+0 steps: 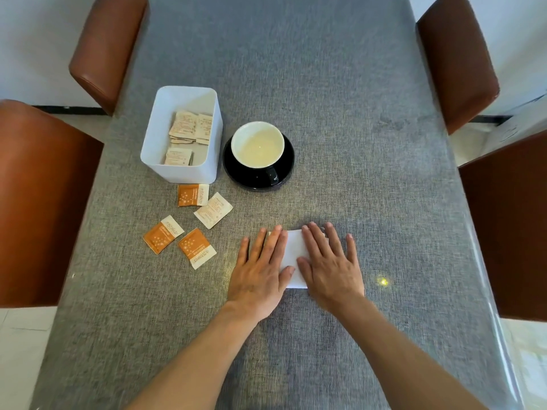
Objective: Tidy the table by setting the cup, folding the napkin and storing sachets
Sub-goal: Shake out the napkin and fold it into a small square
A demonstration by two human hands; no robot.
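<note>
A folded white napkin (294, 255) lies flat on the grey table, mostly covered by both hands. My left hand (260, 269) presses palm-down on its left part, fingers spread. My right hand (330, 266) presses flat on its right part. A black cup (258, 147) with a cream inside stands upright on a black saucer (285, 170), handle toward me. Left of it is a white box (204, 161) holding several pale sachets (189, 128). Several loose sachets lie in front of the box: orange ones (193, 195) (162, 233) (196, 247) and a pale one (213, 210).
The grey cloth-covered table (340, 99) runs away from me. Brown leather chairs stand on both sides: two on the left (44, 202) (106, 45) and two on the right (509, 226) (455, 63). A small bright light spot (383, 281) sits right of my right hand.
</note>
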